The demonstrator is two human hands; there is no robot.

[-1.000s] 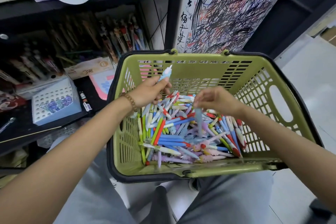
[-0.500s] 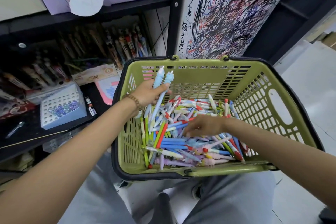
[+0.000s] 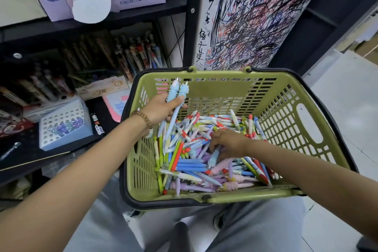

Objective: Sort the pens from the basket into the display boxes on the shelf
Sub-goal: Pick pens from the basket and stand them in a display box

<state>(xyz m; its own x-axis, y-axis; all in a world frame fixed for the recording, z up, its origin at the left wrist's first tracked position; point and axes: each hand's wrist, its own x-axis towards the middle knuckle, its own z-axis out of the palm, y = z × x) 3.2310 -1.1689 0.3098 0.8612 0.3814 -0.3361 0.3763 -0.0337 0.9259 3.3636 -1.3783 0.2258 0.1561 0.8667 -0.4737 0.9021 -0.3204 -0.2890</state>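
Two pale-blue ridged pens (image 3: 177,93) (was one) clamped in left grip (image 3: 161,110), 10 o'clock | right grip (image 3: 229,143) now down in olive-green plastic basket (image 3: 225,76), closure unclear | batch growing

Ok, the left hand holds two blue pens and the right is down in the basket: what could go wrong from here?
The left hand grips the two blue pens at mid-barrel; adding a third could loosen them.
The right hand reaches into a tangled pile of pens; it may lift the wrong kind.
The basket seems propped on the knees and could tip.
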